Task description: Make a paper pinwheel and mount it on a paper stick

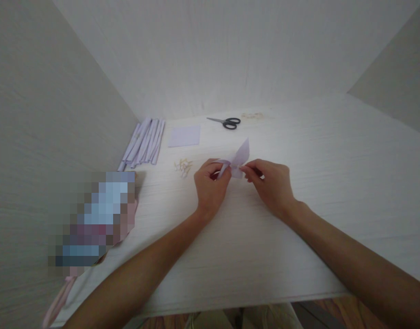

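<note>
Between my hands, above the middle of the table, is a piece of thin lilac paper gathered at its centre, with pointed flaps spreading out. My left hand is closed and pinches it at the gathered part. From the other side, my right hand pinches at its edge with thumb and fingertips pressed together. Whether anything small is also in the right fingertips is too blurred to tell. A small pile of yellow and white stamen-like pieces lies to the left of my left hand.
Several rolled lilac paper pieces lie against the left wall. Beside them is a flat lilac paper stack. Black-handled scissors and thin tan strands lie along the back wall. A blurred-out object stands at the left.
</note>
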### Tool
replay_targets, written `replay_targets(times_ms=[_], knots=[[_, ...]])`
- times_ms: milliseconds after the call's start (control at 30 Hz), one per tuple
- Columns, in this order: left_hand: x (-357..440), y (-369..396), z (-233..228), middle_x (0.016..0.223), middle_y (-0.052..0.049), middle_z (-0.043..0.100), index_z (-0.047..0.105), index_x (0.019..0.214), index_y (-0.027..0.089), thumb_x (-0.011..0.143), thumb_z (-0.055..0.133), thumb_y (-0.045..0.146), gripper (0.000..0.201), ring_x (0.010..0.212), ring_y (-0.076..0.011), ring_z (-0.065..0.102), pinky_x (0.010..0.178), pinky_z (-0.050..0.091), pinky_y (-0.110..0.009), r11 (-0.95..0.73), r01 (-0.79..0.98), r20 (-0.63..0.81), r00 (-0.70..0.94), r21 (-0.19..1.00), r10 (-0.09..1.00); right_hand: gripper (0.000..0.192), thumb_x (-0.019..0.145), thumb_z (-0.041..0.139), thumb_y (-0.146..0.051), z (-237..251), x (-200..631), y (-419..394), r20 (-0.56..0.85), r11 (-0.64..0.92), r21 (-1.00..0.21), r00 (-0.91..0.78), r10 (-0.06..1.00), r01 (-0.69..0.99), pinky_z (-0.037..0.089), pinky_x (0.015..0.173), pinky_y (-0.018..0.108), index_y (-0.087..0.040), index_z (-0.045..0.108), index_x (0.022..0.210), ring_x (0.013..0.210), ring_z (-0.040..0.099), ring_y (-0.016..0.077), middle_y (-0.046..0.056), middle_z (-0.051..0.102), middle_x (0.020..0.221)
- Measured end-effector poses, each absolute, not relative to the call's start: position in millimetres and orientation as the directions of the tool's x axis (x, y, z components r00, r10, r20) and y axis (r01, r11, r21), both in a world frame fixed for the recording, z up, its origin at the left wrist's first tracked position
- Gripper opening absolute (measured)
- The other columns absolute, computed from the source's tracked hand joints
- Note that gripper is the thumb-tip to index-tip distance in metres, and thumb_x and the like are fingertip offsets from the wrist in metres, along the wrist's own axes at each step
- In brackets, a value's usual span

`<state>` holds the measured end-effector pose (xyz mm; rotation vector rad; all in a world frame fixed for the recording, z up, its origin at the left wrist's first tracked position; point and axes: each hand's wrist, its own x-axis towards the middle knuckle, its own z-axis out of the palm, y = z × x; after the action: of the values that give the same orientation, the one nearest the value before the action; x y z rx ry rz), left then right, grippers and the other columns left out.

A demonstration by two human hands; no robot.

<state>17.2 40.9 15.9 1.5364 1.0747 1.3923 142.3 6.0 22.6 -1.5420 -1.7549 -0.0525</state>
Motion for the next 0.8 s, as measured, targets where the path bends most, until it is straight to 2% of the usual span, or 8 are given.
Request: replay_targets(times_ms=[133,367,567,800], knots=[[16.8,40.9,15.8,0.067,0.000,0.058,0.061,0.058,0.016,0.063,0.056,0.015,0.008,0.064,-0.0089,0.053,0.051,0.041,-0.017,-0.333,0.084,0.330,0.046,0.939,0.943,0.017,0.077,0.050,-0.028,22.3,141.5,6.3,0.575,0.257,-0.450,0.058,0.816,0.855,0.038,0.051,0.022,-0.017,0.057,0.066,0.050,0.053,0.0108,0.000,0.060,0.056],[17.0,42.1,15.7,0.067,0.000,0.058,0.061,0.057,0.017,0.064,0.055,0.016,0.009,0.064,-0.0092,0.053,0.052,0.041,-0.018,-0.334,0.109,0.331,0.041,0.936,0.943,0.010,0.076,0.050,-0.020,22.4,140.1,3.8,0.613,0.348,-0.449,0.000,0.790,0.823,0.042,0.057,0.023,-0.018,0.058,0.070,0.060,0.056,0.0121,0.002,0.062,0.067],[16.7,41.4,16.8,0.066,0.000,0.058,0.060,0.056,0.017,0.064,0.055,0.015,0.010,0.064,-0.0091,0.053,0.050,0.041,-0.018,-0.331,0.117,0.328,0.046,0.936,0.944,0.010,0.075,0.052,-0.021,19.0,143.4,6.8,0.566,0.295,-0.476,0.032,0.824,0.829,0.043,0.055,0.024,-0.018,0.059,0.069,0.055,0.056,0.0127,0.001,0.063,0.064],[17.3,41.8,16.1,0.067,0.000,0.058,0.061,0.057,0.017,0.064,0.055,0.015,0.009,0.064,-0.0093,0.053,0.051,0.041,-0.018,-0.346,0.084,0.342,0.056,0.934,0.938,0.009,0.073,0.053,-0.019,18.4,142.7,7.2,0.553,0.302,-0.543,0.063,0.831,0.784,0.044,0.054,0.023,-0.017,0.060,0.068,0.053,0.057,0.0121,0.001,0.063,0.061]])
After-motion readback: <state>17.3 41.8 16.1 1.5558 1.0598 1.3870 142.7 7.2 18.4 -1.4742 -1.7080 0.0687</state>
